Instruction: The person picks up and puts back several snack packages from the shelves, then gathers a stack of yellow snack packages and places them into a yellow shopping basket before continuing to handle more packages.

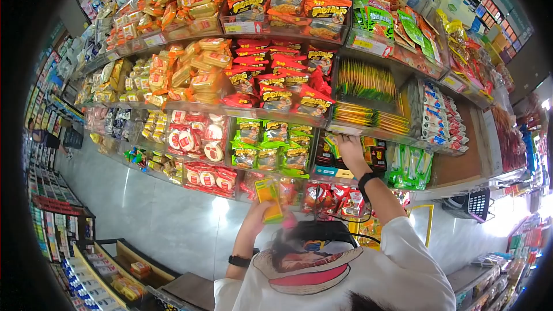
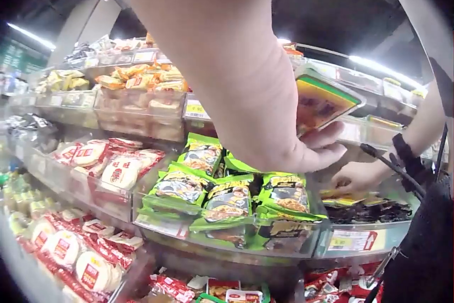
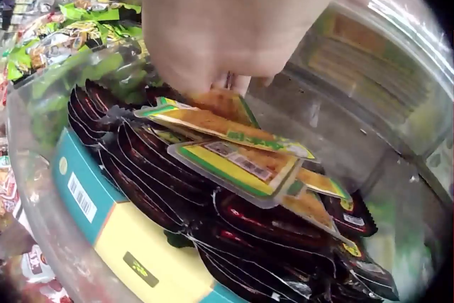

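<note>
My left hand holds a flat yellow-and-green snack packet out in front of the shelves. In the left wrist view the thumb and fingers lie along the edge of this packet. My right hand reaches down into a clear bin of black packets. Several flat yellow-and-green packets lie loose on top of the black ones. The right fingers pinch an orange-yellow packet at the back of this pile, their tips partly hidden behind the hand.
Green snack bags fill the bin to the left, green-and-white packets the one to the right. Above stand rows of upright yellow-green packets. A teal-and-cream box lines the bin's front. A black basket stands on the floor.
</note>
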